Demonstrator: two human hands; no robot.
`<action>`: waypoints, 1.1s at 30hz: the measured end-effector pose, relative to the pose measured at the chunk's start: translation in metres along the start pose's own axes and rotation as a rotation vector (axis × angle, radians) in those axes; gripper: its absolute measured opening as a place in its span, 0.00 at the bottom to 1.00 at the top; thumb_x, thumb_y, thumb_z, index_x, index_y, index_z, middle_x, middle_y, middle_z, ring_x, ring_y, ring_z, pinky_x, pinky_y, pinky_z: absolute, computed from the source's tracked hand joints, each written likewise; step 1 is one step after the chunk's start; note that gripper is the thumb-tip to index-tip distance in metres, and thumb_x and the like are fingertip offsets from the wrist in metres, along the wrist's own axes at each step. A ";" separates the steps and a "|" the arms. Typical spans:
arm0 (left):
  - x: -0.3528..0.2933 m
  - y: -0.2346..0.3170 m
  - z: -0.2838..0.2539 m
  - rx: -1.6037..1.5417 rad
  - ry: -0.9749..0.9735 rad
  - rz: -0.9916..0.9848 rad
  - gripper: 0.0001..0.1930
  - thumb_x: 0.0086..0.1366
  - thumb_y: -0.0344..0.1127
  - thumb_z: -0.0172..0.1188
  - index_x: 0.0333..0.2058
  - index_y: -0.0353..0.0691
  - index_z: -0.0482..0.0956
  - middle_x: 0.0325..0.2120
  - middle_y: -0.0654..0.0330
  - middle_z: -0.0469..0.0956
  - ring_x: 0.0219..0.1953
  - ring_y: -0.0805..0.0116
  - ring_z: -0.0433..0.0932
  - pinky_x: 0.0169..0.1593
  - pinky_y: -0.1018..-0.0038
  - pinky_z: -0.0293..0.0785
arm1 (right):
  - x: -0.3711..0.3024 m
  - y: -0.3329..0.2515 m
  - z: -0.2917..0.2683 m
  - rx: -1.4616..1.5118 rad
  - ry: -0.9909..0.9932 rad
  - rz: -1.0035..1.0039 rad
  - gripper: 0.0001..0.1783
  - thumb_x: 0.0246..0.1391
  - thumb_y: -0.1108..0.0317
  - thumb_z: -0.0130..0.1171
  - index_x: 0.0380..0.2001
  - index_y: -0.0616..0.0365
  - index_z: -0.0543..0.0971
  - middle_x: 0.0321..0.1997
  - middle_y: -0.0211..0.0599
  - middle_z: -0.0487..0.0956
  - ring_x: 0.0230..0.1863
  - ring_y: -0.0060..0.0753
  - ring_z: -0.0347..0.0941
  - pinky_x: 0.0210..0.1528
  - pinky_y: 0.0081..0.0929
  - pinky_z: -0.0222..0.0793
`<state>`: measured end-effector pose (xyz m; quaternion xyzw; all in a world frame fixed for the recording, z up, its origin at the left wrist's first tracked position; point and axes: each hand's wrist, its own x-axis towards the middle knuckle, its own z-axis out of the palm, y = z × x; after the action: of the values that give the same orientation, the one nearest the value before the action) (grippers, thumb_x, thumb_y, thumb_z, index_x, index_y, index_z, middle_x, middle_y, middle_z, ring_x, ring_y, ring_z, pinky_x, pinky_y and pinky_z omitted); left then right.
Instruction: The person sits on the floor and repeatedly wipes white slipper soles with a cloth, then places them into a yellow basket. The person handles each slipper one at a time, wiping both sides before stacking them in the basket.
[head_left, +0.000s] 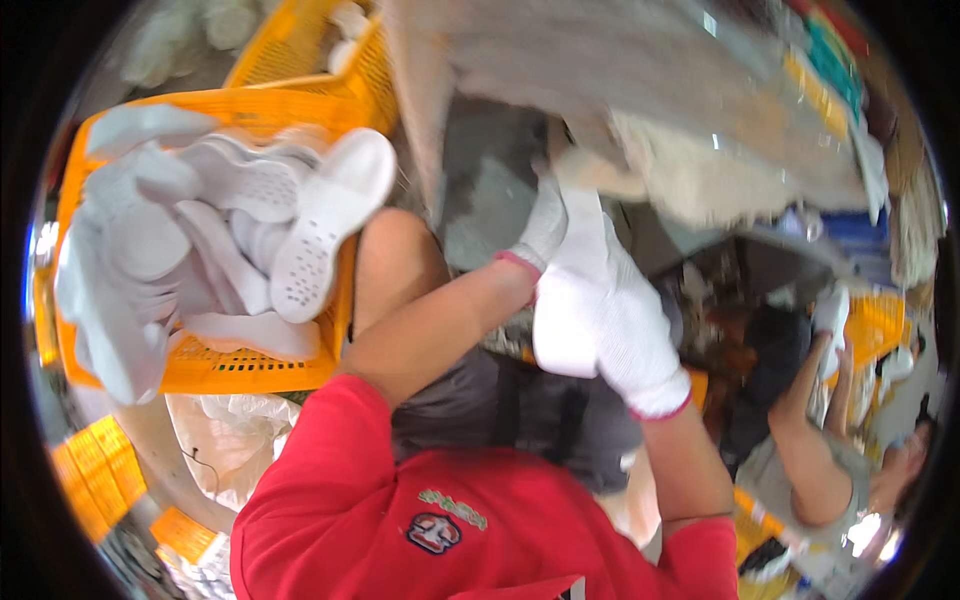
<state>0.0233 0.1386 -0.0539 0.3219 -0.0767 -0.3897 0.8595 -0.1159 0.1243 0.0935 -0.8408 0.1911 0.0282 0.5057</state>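
A smooth white shoe sole [566, 318] is between my gloved hands, over my lap and in front of a cloth-like grey cover. My right hand [637, 335], in a white knit glove with a red cuff, is closed around its right side. The sole's far end narrows upward beside my left hand [544, 225], which is gloved the same way and closed at its left edge. My left fingertips are blurred and partly hidden behind the sole. Beside my left arm, a white sole with small holes [335, 225] leans on a heap of others in an orange basket [230, 376].
A second orange basket [372, 75] with white pieces stands behind the first. The grey-white cover [620, 70] spans the far side, above a dark recess. At the right, another person [815, 480] works beside a further orange basket [875, 325]. Orange crates [100, 465] stand at the lower left.
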 end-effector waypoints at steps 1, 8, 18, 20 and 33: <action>-0.004 -0.005 -0.002 -0.144 -0.031 -0.258 0.32 0.81 0.71 0.40 0.55 0.47 0.75 0.38 0.57 0.78 0.36 0.57 0.81 0.36 0.51 0.82 | -0.020 0.011 0.013 -0.577 0.109 -0.154 0.37 0.53 0.62 0.76 0.63 0.66 0.73 0.49 0.56 0.82 0.52 0.55 0.81 0.55 0.43 0.79; 0.016 -0.005 -0.013 -0.281 -0.012 -0.326 0.27 0.80 0.64 0.45 0.50 0.46 0.80 0.37 0.55 0.82 0.44 0.51 0.86 0.46 0.51 0.85 | -0.014 0.014 0.016 -0.354 0.554 -0.288 0.33 0.42 0.52 0.84 0.49 0.58 0.85 0.40 0.51 0.85 0.41 0.58 0.85 0.42 0.51 0.81; -0.010 0.008 -0.022 0.138 -0.044 -0.218 0.25 0.81 0.55 0.51 0.52 0.37 0.82 0.44 0.55 0.86 0.50 0.56 0.87 0.53 0.62 0.84 | 0.016 0.033 0.012 -0.437 0.626 -0.311 0.28 0.47 0.40 0.78 0.36 0.54 0.86 0.32 0.45 0.85 0.34 0.52 0.85 0.36 0.44 0.81; -0.016 0.009 -0.010 0.171 0.040 -0.061 0.25 0.82 0.54 0.53 0.53 0.33 0.82 0.46 0.55 0.87 0.51 0.60 0.87 0.54 0.64 0.84 | 0.024 0.038 0.011 -0.448 0.551 -0.108 0.24 0.50 0.45 0.79 0.43 0.48 0.88 0.40 0.40 0.87 0.39 0.52 0.86 0.41 0.43 0.82; -0.028 0.035 0.010 -0.085 0.023 -0.208 0.24 0.86 0.51 0.41 0.60 0.41 0.77 0.52 0.56 0.83 0.59 0.64 0.80 0.64 0.66 0.77 | 0.041 0.006 -0.014 0.171 0.242 0.070 0.31 0.56 0.69 0.75 0.61 0.70 0.81 0.53 0.33 0.85 0.51 0.22 0.80 0.55 0.28 0.79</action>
<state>0.0217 0.1708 -0.0215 0.2957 -0.0165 -0.4762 0.8280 -0.0821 0.0980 0.0849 -0.7847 0.2815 -0.0723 0.5475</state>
